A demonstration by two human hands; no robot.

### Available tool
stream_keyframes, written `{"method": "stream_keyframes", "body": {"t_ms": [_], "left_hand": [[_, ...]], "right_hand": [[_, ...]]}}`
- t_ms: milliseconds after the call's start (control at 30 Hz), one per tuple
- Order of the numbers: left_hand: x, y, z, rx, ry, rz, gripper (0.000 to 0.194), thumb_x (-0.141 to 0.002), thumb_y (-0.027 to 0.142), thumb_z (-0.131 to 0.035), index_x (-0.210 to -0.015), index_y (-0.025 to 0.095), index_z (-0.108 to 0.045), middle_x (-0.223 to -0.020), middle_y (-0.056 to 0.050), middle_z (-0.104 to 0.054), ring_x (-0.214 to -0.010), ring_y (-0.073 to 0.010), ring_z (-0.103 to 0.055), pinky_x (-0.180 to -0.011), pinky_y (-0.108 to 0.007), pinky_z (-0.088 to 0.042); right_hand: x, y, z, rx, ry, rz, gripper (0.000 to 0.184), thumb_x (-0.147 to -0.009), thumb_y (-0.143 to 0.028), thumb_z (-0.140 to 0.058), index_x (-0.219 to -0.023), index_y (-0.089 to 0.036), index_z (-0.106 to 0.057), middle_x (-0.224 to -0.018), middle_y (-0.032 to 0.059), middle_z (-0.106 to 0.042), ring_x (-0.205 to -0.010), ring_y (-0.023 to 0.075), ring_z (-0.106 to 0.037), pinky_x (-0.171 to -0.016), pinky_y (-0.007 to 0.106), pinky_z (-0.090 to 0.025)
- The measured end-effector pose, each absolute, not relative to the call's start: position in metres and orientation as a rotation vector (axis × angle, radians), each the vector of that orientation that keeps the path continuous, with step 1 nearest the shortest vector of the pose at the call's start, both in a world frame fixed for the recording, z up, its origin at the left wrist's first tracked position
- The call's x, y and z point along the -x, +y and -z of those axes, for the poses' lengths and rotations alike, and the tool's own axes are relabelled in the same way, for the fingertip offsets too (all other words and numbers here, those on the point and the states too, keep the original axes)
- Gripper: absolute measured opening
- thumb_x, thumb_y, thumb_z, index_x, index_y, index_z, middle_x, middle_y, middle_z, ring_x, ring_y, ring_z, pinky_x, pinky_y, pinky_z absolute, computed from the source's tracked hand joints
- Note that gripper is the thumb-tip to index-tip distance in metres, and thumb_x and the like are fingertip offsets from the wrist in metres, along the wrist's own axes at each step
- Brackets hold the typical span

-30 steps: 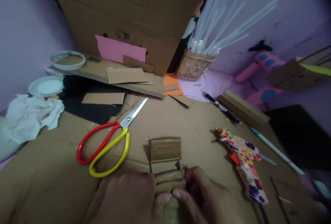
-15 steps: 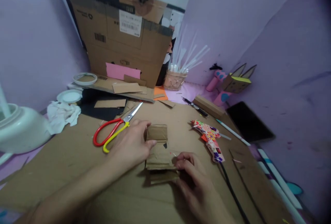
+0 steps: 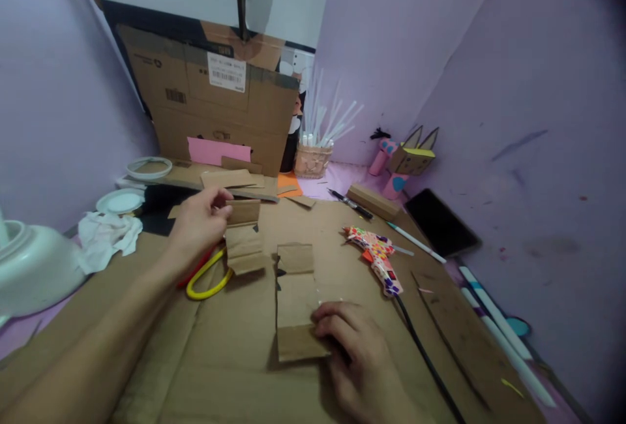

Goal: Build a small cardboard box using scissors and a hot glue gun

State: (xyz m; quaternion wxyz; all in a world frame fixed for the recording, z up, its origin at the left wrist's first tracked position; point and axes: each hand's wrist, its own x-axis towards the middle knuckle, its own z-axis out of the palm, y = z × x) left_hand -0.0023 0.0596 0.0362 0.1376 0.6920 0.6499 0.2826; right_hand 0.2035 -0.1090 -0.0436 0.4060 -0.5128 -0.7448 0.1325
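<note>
Head view: the left hand [image 3: 198, 218] pinches the far left corner of a folded cardboard piece [image 3: 244, 249], its fingers curled together, while the right hand [image 3: 359, 352] has its fingertips bunched on the right edge of a longer cardboard strip [image 3: 296, 300], apparently pinching it; its thumb is mostly hidden. The strip lies near the middle of the table [image 3: 235, 372], with the folded piece left of it and farther off, apart from it. A tight grip could crease the thin cardboard, or a loose one let the folded piece slip towards the scissors [image 3: 210, 292], whose handles lie just beside it and whose blades are out of sight. Rightwards, the glue gun [image 3: 375, 249] lies on its side; if hot, its tip could burn a straying finger, and a sleeve or wrist might snag its cord [image 3: 425, 352]. Farther right lie a pen [image 3: 349, 203] and a dark tablet [image 3: 441, 223]
</note>
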Motion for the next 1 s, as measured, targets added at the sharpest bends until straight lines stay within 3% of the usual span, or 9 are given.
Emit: {"method": "stream_keyframes", "body": {"t_ms": [100,200,367,533,767,1000], "left_hand": [[0.000,0.037,-0.044,-2.094,1.917,-0.854,0.039,-0.082,0.026,-0.034,-0.115,0.012,-0.049,-0.099,-0.001,-0.054,-0.077,-0.0124,-0.054,-0.075,-0.026,-0.040],[-0.006,-0.002,-0.036,-2.288,1.424,-0.707,0.023,-0.079,0.022,-0.041,-0.093,0.020,-0.060,-0.089,0.000,-0.062,-0.077,-0.0151,-0.058,-0.071,-0.025,-0.045],[-0.014,-0.038,-0.007,-2.395,0.959,-0.325,0.031,-0.066,0.010,-0.051,-0.090,0.026,-0.063,-0.092,0.000,-0.063,-0.077,-0.0155,-0.060,-0.068,-0.023,-0.047],[-0.017,-0.031,0.008,-2.529,0.830,-0.152,0.037,-0.059,0.003,-0.048,-0.086,0.025,-0.062,-0.090,0.000,-0.060,-0.074,-0.0164,-0.059,-0.059,-0.025,-0.043],[-0.010,-0.038,0.030,-2.790,0.632,-0.244,0.031,-0.068,0.005,-0.047,-0.092,0.019,-0.059,-0.088,-0.004,-0.063,-0.079,-0.0195,-0.056,-0.065,-0.030,-0.044],[-0.015,-0.038,0.007,-2.883,0.523,-0.183,0.026,-0.077,0.010,-0.045,-0.097,0.018,-0.061,-0.085,-0.005,-0.069,-0.076,-0.0199,-0.057,-0.066,-0.030,-0.045]], "right_hand": [[-0.205,-0.107,0.043,1.266,-1.898,-0.328,0.029,-0.063,0.001,-0.046,-0.080,-0.020,-0.056,-0.084,0.0042,-0.065,-0.075,0.0179,-0.058,-0.068,0.031,-0.044],[-0.206,-0.105,0.045,1.251,-1.963,-0.281,0.032,-0.068,0.001,-0.045,-0.088,-0.020,-0.059,-0.084,0.0048,-0.066,-0.073,0.0179,-0.058,-0.067,0.032,-0.044],[-0.209,-0.102,0.044,1.252,-2.023,-0.270,0.036,-0.070,-0.001,-0.044,-0.097,-0.020,-0.059,-0.084,0.0063,-0.063,-0.073,0.0185,-0.057,-0.062,0.031,-0.044],[-0.211,-0.097,0.044,1.228,-2.048,-0.242,0.034,-0.072,-0.001,-0.042,-0.095,-0.020,-0.059,-0.082,0.0058,-0.065,-0.071,0.0175,-0.059,-0.060,0.030,-0.043],[-0.210,-0.098,0.054,1.235,-2.093,-0.079,0.026,-0.078,-0.005,-0.045,-0.090,-0.021,-0.061,-0.077,0.0044,-0.068,-0.066,0.0168,-0.059,-0.058,0.029,-0.045],[-0.201,-0.102,0.067,1.342,-2.042,0.011,0.021,-0.086,-0.015,-0.046,-0.090,-0.022,-0.065,-0.072,0.0044,-0.069,-0.063,0.0167,-0.060,-0.056,0.028,-0.047]]}}
